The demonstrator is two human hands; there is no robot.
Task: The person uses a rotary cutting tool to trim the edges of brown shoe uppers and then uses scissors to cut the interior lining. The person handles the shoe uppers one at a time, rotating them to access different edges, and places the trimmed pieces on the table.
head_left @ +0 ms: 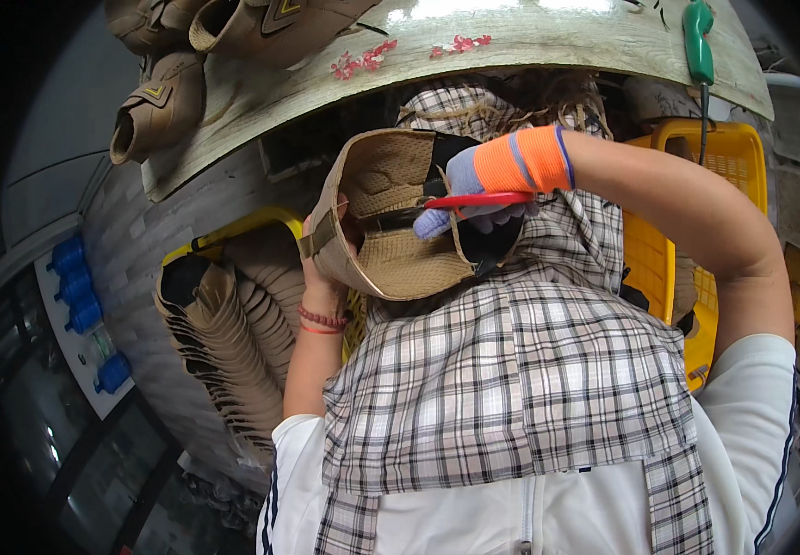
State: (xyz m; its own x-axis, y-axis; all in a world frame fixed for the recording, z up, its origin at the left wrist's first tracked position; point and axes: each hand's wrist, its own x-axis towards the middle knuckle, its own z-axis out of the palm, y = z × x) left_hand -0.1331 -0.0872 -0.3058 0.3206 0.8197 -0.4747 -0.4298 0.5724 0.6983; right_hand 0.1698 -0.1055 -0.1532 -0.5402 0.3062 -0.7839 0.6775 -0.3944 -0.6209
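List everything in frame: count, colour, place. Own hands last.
shoe upper: 1, tan with black lining, centre, held open
scissors: 1, red, inside the upper's opening
stacked uppers: many, tan, yellow crate at left
yellow crate: 1, right, under the bench
finished shoes: several, tan, top left on the bench
bench: 1, pale wood with pink flower print, top
tool handle: 1, green, top right on the bench
bottles: several, blue, far left
apron: 1, checked grey and white, lower centre
left hand: bare, red wristbands, grips the upper's edge
right hand: grey and orange glove, holds the scissors
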